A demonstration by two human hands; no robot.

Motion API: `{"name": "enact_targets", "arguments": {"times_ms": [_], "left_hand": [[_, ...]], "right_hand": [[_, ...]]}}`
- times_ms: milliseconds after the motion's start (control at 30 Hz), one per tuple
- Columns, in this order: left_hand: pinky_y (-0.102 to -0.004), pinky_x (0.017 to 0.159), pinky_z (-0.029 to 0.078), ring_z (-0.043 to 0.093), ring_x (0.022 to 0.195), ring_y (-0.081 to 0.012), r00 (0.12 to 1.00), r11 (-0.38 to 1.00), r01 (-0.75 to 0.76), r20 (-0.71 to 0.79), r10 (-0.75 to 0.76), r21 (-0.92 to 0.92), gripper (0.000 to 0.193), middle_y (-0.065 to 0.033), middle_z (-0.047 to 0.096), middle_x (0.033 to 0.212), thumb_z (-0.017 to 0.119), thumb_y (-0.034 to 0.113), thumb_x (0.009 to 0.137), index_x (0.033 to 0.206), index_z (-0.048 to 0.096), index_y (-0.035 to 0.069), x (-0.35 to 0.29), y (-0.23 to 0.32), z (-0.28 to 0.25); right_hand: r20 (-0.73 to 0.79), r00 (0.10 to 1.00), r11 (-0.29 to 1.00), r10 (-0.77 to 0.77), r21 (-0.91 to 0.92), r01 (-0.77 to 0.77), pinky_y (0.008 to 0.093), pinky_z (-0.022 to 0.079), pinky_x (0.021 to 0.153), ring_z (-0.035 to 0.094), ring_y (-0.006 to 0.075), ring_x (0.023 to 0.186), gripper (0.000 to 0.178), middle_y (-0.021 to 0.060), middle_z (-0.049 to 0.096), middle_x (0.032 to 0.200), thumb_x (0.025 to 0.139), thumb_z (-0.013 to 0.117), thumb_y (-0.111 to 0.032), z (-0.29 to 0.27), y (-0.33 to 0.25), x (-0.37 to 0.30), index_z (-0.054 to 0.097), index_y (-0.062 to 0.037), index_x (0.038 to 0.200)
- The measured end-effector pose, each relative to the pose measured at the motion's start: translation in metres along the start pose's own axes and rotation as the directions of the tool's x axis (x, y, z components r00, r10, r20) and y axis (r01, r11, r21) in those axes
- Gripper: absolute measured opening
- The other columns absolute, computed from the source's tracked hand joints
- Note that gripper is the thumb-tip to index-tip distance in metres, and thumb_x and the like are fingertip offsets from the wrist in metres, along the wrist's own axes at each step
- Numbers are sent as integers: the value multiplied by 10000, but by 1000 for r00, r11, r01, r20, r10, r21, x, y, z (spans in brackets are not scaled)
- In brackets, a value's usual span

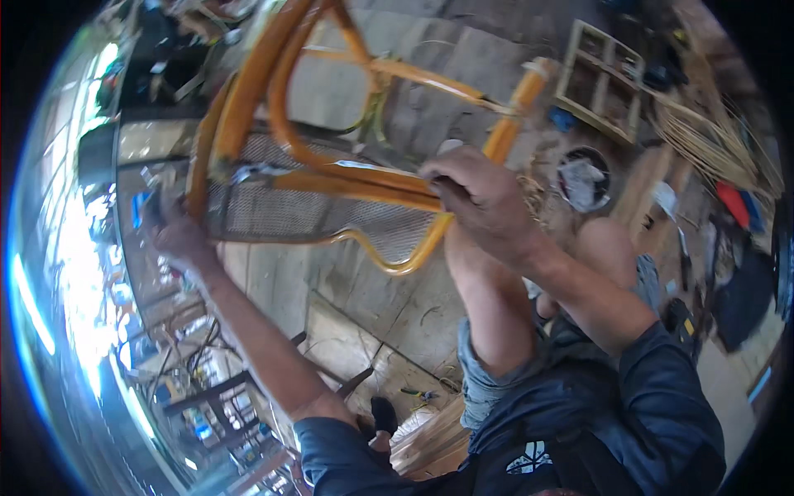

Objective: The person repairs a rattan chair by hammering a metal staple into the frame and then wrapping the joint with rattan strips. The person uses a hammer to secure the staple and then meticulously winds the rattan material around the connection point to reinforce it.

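Observation:
A chair frame [287, 124] of orange-yellow bent cane poles, with a woven mesh panel [269, 211], lies tilted across the space before me. My right hand [484, 198] is closed in a pinch at the frame's near rail. A pale, shiny strip [376, 169] runs along that rail into its fingers. Out at the left, my left hand [182, 236] is beside the frame's end pole. Its fingers are blurred, and I cannot tell what they grip. My bare knee [488, 314] is just below the chair.
A divided wooden tray [600, 78] lies on the plank floor at the upper right. Near it are a round bucket [584, 178] with pale scraps and a bundle of cane strands [715, 140]. Pliers [419, 394] lie by my foot. A cluttered bench stands at the left.

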State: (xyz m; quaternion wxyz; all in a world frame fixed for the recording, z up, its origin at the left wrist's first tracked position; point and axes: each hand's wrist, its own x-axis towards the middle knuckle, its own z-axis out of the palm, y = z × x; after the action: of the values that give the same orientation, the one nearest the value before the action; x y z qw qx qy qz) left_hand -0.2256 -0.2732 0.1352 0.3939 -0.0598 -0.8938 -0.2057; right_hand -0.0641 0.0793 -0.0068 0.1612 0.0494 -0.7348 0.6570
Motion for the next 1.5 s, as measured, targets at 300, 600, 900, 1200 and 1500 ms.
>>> {"name": "enact_targets", "arguments": {"times_ms": [300,600,900,1200,1500], "left_hand": [[-358,769,493,635,837,-229,996,979,-1,89,-18,204,356,-116,675,937,592,336,894,1047,646,19,3,-12,-14],[-360,765,500,649,823,-230,990,932,-137,79,117,334,377,-116,687,938,540,318,915,1070,654,-7,3,-4,-16],[-365,785,485,631,901,-210,998,940,-15,69,-9,342,355,-66,663,1026,460,358,954,1035,659,75,2,7,-13],[-376,792,501,638,889,-241,969,864,-241,157,190,442,337,-114,672,976,608,250,876,1127,619,25,7,-10,-17],[-321,765,496,614,882,-218,957,909,-288,77,278,302,252,-114,647,1023,647,150,855,1057,622,1,0,-30,-2]], "right_hand": [[-440,865,678,241,-562,-474,245,479,648,583,123,770,204,79,593,931,884,562,-55,-268,47,-143,618,-10,1075],[-449,831,263,327,-802,-537,443,462,797,582,385,922,172,217,608,934,840,534,-70,-304,82,-189,611,3,975],[-491,732,387,472,-631,-673,366,487,648,619,273,704,215,138,635,793,840,529,-34,-312,128,-209,629,3,1027],[-578,315,468,753,135,-873,232,422,530,534,90,599,223,23,607,779,878,540,-65,-326,102,-218,639,-6,1069],[-541,583,516,606,-291,-806,242,430,626,520,99,682,265,30,597,796,917,526,-162,-307,80,-201,623,-28,1124]]}}
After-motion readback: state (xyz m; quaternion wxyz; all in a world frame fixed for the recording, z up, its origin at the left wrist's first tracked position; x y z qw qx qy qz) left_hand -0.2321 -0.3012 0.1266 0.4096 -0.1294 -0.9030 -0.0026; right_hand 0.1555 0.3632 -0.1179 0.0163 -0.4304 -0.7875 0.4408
